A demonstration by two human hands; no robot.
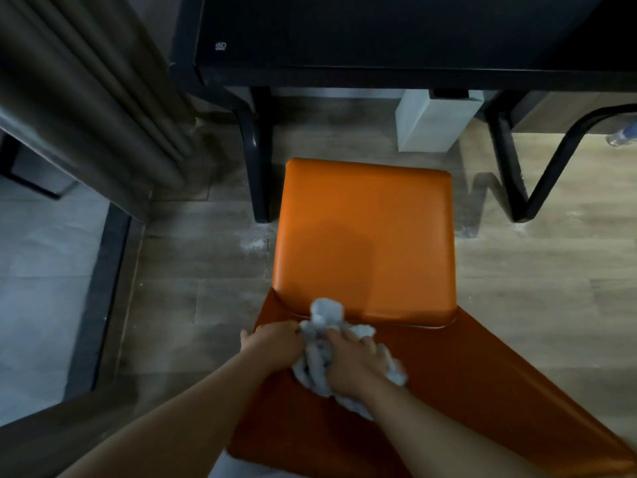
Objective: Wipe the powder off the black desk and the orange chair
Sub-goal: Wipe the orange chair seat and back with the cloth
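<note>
The orange chair (365,236) stands below me, its square seat facing the black desk (379,36) at the top of the view. A crumpled grey-white cloth (322,319) lies bunched where the seat meets the backrest. My left hand (272,343) grips the cloth's left side, fingers curled. My right hand (351,360) grips the cloth from above, pressing it against the backrest. The seat surface looks smooth, with no plain powder on it. The desk top is dark and I cannot tell if powder lies on it.
White powder (255,243) is scattered on the wooden floor left of the chair by the desk leg (258,167). A pale box (431,119) stands under the desk. A dark curtain (86,98) hangs at left. A plastic bottle (624,134) lies at far right.
</note>
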